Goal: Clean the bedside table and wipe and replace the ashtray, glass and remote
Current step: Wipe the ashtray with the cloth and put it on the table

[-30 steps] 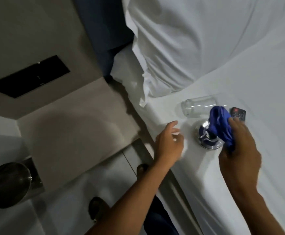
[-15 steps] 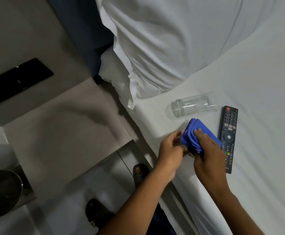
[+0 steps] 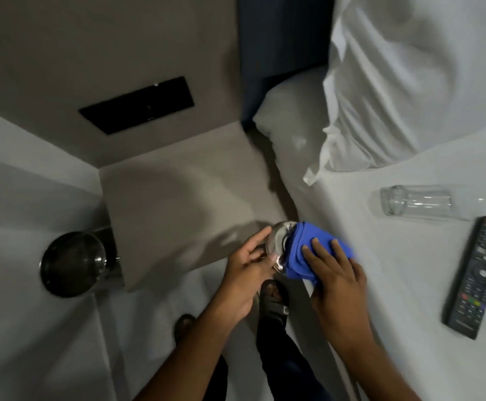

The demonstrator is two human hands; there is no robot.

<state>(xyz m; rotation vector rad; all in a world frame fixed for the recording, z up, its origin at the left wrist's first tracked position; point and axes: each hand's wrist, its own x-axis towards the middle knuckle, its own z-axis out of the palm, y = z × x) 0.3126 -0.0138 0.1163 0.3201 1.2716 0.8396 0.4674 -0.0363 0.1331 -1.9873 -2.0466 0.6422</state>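
Note:
My left hand [image 3: 249, 273] holds the shiny metal ashtray [image 3: 280, 243] by its rim, lifted off the bed over the gap beside the bedside table [image 3: 178, 204]. My right hand [image 3: 334, 273] presses a blue cloth [image 3: 308, 253] onto the ashtray, hiding most of it. The clear glass [image 3: 415, 202] lies on its side on the white bed sheet [image 3: 409, 285]. The black remote [image 3: 477, 276] lies on the sheet to the right of my hands.
A round metal bin [image 3: 72, 263] stands on the floor left of the table. White pillows [image 3: 409, 82] lie at the bed's head. A black wall panel [image 3: 137, 105] is above the table. My sandalled feet [image 3: 272, 296] are below my hands.
My hands have lifted the ashtray off the bed and carried it left toward the bedside table, with the cloth still on it. The view has swung left.

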